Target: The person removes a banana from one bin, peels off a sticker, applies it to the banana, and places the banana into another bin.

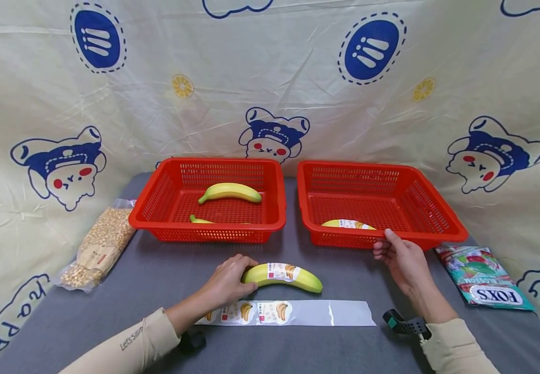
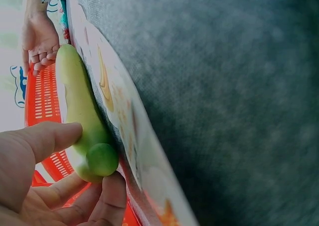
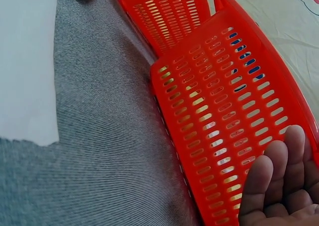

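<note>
My left hand (image 1: 230,278) pinches one end of a yellow-green banana (image 1: 293,276) bearing a white printed sticker, low over the grey cloth. Thumb and fingers close around its green tip in the left wrist view. Just in front lies a strip of banana stickers (image 1: 319,313), its left end partly behind my left forearm. My right hand (image 1: 406,262) is at the front rim of the right red basket (image 1: 351,187), thumb over the rim and fingers (image 3: 260,178) along the outer wall. Inside that basket is another stickered banana (image 1: 348,224), partly hidden by the front wall.
The left red basket (image 1: 162,226) contains a banana (image 1: 230,191) and part of another (image 1: 200,219) behind its front wall. A bag of kernels (image 1: 106,241) lies at the left and a teal FOX'S packet (image 1: 487,278) at the right. A patterned curtain (image 1: 232,62) hangs behind.
</note>
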{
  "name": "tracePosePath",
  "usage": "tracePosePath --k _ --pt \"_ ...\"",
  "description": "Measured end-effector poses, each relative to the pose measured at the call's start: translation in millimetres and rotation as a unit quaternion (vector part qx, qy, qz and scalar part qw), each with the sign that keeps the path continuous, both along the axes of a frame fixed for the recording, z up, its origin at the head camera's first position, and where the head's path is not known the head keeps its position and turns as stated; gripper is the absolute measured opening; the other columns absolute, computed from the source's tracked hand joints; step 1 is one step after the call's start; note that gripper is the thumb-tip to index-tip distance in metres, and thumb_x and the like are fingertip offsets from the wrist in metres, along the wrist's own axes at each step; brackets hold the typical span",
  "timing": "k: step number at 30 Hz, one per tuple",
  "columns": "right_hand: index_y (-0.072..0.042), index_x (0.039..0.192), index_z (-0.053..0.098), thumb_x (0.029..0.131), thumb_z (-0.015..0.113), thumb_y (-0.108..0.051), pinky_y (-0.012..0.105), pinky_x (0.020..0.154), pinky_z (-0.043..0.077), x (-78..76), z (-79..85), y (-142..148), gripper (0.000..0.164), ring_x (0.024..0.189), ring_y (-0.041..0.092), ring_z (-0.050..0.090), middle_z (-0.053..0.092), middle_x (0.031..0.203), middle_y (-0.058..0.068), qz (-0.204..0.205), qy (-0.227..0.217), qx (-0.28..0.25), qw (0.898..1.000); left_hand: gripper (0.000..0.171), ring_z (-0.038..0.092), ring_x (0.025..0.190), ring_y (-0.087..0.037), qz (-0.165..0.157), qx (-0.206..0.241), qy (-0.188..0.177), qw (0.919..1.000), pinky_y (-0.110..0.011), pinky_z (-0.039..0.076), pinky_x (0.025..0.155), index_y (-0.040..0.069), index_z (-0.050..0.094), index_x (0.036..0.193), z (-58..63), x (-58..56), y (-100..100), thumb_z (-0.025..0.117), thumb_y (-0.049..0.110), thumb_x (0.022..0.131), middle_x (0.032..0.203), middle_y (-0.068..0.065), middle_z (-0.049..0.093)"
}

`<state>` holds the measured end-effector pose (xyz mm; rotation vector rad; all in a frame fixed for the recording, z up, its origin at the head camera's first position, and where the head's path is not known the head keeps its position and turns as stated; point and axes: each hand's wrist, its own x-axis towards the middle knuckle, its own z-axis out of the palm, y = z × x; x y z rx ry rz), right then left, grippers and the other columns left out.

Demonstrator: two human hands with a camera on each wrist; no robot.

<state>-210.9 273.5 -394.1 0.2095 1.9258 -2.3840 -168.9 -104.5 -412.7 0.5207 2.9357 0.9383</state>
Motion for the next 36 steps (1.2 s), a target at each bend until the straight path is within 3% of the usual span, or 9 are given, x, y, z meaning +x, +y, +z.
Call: tracePosePath --k 5,9,18,23,26,30,36 --pt "-0.011 0.090 0.072 0.088 0.061 -0.041 0.020 0.071 0.052 0.6 0.5 0 0.032 0.069 0.010 0.064 0.071 0.076 -0.003 -0.003 0.000 0.000 1.000 0.038 0.052 0.087 -0.014 -0.007 -0.004 0.005 1.0000 -0.033 0.044 0.077 0.008 0.064 0.112 2.6 0.4 0 0.074 0.017 0.076 0.100 -0.003 0.062" --pt "-0.011 0.089 0.072 0.087 0.062 -0.041 0.019 0.070 0.052 -0.1 0.5 -1 0.032 0.068 0.009 0.062 0.070 0.074 -0.004 -0.011 -0.003 0.008 1.000 0.038 0.053 0.088 -0.015 -0.023 0.004 0.015 0.9996 -0.034 0.043 0.077 0.007 0.065 0.113 13.3 1.2 3 0.073 0.017 0.077 0.100 -0.003 0.063" --pt "-0.011 0.089 0.071 0.087 0.062 -0.041 0.019 0.070 0.051 -0.8 -1.2 -1 0.032 0.068 0.009 0.060 0.069 0.073 -0.004 -0.010 0.004 0.011 1.000 0.041 0.053 0.088 -0.014 -0.059 0.060 0.056 0.9949 -0.028 0.044 0.076 0.010 0.063 0.118 70.2 -5.3 27 0.074 0.018 0.079 0.104 -0.003 0.062" --pt "-0.013 0.086 0.071 0.088 0.061 -0.040 0.020 0.070 0.051 -0.1 -2.2 1 0.029 0.069 0.010 0.059 0.068 0.073 -0.004 -0.002 0.001 0.009 1.000 0.047 0.054 0.098 -0.019 -0.059 0.074 0.044 0.9945 -0.030 0.046 0.084 0.012 0.058 0.126 99.7 -23.2 49 0.072 0.020 0.082 0.114 -0.004 0.060" --pt "-0.013 0.086 0.072 0.088 0.061 -0.041 0.020 0.070 0.051 -0.2 -2.4 1 0.029 0.069 0.009 0.060 0.068 0.073 -0.004 -0.004 -0.002 0.007 1.000 0.049 0.054 0.102 -0.019 -0.056 0.082 0.041 0.9942 -0.030 0.047 0.088 0.012 0.055 0.129 110.7 -39.6 64 0.071 0.022 0.084 0.117 -0.004 0.059" --pt "-0.013 0.090 0.072 0.086 0.063 -0.042 0.020 0.071 0.051 -0.7 -2.6 2 0.031 0.070 0.009 0.060 0.069 0.074 -0.005 -0.011 -0.008 0.006 1.000 0.052 0.054 0.101 -0.016 -0.043 0.079 0.036 0.9953 -0.025 0.049 0.085 0.013 0.053 0.132 116.5 -62.1 84 0.070 0.025 0.084 0.118 -0.004 0.059" --pt "-0.011 0.092 0.072 0.087 0.062 -0.041 0.020 0.071 0.050 -1.0 -1.9 2 0.032 0.070 0.009 0.059 0.068 0.073 -0.005 -0.003 -0.004 0.009 1.000 0.050 0.053 0.098 -0.013 -0.029 0.038 0.046 0.9978 -0.026 0.047 0.086 0.014 0.054 0.130 116.0 -88.5 118 0.069 0.028 0.085 0.117 -0.002 0.060"
